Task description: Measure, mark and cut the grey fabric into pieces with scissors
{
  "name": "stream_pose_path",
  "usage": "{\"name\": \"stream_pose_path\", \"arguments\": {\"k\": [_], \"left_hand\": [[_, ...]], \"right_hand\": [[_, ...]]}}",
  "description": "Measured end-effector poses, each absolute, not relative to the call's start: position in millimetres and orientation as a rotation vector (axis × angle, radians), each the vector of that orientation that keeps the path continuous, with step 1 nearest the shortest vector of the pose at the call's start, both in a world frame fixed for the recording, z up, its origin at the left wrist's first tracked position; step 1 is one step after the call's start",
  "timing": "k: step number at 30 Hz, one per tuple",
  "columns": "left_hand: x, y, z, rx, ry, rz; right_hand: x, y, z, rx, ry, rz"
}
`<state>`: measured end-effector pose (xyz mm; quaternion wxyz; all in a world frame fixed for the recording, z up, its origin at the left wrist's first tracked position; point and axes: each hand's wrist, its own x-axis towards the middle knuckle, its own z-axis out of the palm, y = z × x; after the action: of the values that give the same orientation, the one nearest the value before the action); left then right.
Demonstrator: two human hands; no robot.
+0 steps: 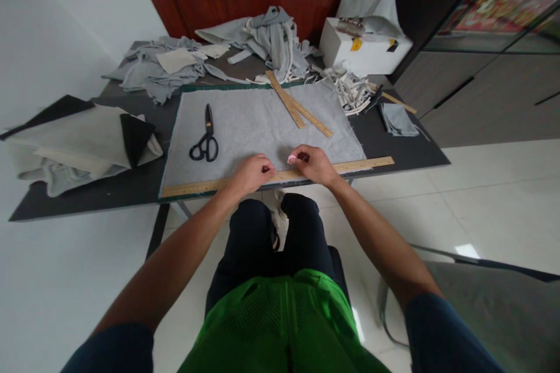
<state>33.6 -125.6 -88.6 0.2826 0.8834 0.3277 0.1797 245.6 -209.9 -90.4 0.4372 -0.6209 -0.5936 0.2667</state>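
Observation:
A grey cloth (245,122) lies spread over a green-edged mat on the dark table. Along its near edge runs a long wooden ruler (363,164). My left hand (254,173) rests at the ruler with its fingers curled together; what they pinch, if anything, is hidden. Between the thumb and fingers of my right hand (314,164) is a small pink piece that looks like tailor's chalk (292,159), just above the cloth beyond the ruler. Black-handled fabric scissors (206,139) lie on the cloth to the left. Two shorter wooden rulers (308,115) cross near its far side.
Heaped grey cloth pieces (271,41) lie along the back of the table (131,192). Folded fabric (74,140) fills the left end. At the back right stand a white box (371,49) and a pile of scraps (350,90). A chair (490,297) is on my right.

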Motion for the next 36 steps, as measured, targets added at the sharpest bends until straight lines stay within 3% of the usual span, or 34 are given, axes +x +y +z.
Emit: {"name": "stream_pose_path", "arguments": {"k": [12,25,36], "left_hand": [[41,-114,-81,2.345,0.891,0.310],[44,-107,-71,2.268,0.948,0.092],[42,-118,-76,2.318,0.950,0.201]], "right_hand": [[306,-242,-90,-1.641,-1.396,0.519],[313,-243,-100,-1.638,-1.378,0.539],[300,-235,-92,-1.660,-1.413,0.521]]}}
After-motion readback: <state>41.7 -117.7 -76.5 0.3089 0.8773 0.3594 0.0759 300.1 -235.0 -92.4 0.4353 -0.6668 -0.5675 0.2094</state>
